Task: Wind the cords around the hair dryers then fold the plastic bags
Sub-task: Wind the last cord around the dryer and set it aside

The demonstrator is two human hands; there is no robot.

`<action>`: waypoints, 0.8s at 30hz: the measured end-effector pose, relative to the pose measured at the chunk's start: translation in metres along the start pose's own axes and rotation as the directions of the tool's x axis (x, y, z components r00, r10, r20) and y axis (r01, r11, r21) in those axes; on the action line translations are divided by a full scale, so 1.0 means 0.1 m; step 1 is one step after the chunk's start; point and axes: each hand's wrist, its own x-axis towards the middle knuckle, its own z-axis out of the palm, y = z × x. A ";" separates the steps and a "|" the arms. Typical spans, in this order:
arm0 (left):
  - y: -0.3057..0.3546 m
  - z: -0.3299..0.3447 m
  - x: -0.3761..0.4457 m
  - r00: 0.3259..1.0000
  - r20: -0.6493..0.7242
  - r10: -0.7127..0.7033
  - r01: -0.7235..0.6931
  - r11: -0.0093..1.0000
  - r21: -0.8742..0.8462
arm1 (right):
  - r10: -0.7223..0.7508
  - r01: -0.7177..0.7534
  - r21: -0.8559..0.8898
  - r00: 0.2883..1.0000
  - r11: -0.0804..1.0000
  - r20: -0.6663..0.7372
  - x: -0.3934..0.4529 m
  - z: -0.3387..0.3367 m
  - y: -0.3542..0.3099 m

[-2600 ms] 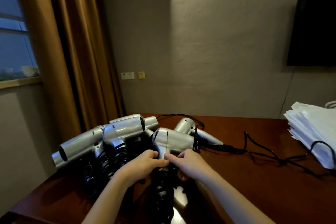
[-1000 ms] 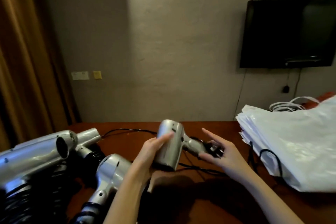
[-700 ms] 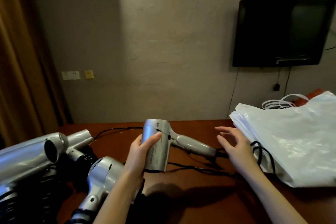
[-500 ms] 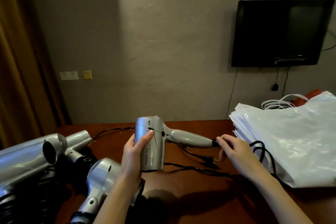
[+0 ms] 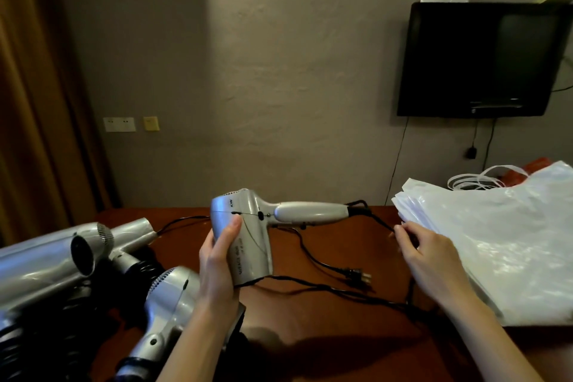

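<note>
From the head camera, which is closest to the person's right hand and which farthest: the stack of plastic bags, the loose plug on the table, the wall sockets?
From the right hand:
1. Stack of plastic bags, directly beside it on the right, about touching.
2. Loose plug, on the table toward the left hand's side.
3. Wall sockets, far off on the back wall, left.

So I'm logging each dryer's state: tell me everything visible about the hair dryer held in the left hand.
The hair dryer is silver, plastic-looking, with small dark print on its barrel. The left hand grips the barrel, which points down, with the handle stretched out level to the right. Its black cord leaves the handle's end unwound, and the right hand pinches it beside the plastic bags.
</note>
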 end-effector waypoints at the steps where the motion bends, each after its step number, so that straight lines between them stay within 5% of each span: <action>1: 0.01 0.00 0.00 1.000 -0.016 -0.004 0.004 1.000 -0.022 | 0.011 -0.014 -0.058 0.999 0.998 -0.042 0.02 -0.01 0.04; 2: 0.01 -0.01 0.01 0.999 -0.033 -0.009 0.007 0.998 -0.058 | 0.037 -0.041 -0.066 0.997 0.997 -0.066 0.04 -0.02 0.09; 4: 0.04 -0.03 0.03 0.998 -0.055 -0.007 0.000 0.992 -0.130 | 0.126 -0.107 0.222 0.989 0.969 -0.071 0.08 -0.01 0.14; 7: 0.06 -0.02 0.05 0.999 -0.042 -0.019 0.014 0.992 -0.124 | 0.251 -0.175 0.684 0.968 0.708 -0.013 0.11 0.00 0.00; 11: 0.04 0.01 0.02 0.999 -0.017 -0.048 0.047 0.998 -0.039 | 0.239 -0.181 0.885 0.968 0.428 0.082 0.10 -0.05 -0.13; 16: 0.00 0.06 -0.01 0.999 0.024 -0.020 0.018 0.996 0.084 | -0.048 -0.022 0.683 0.995 0.730 0.084 -0.07 0.14 -0.39; 20: 0.03 0.01 -0.02 0.993 0.069 -0.092 0.087 0.993 0.080 | -0.350 0.192 0.443 0.884 0.876 0.309 -0.26 0.29 -0.59; 22: 0.06 0.00 -0.04 0.982 0.127 -0.138 0.126 0.987 0.098 | -0.381 0.179 0.433 0.812 0.883 0.442 -0.27 0.27 -0.59; 24: 0.08 -0.01 -0.05 0.960 0.206 -0.187 0.164 0.978 0.127 | -0.347 0.015 0.525 0.767 0.851 0.540 -0.27 0.22 -0.53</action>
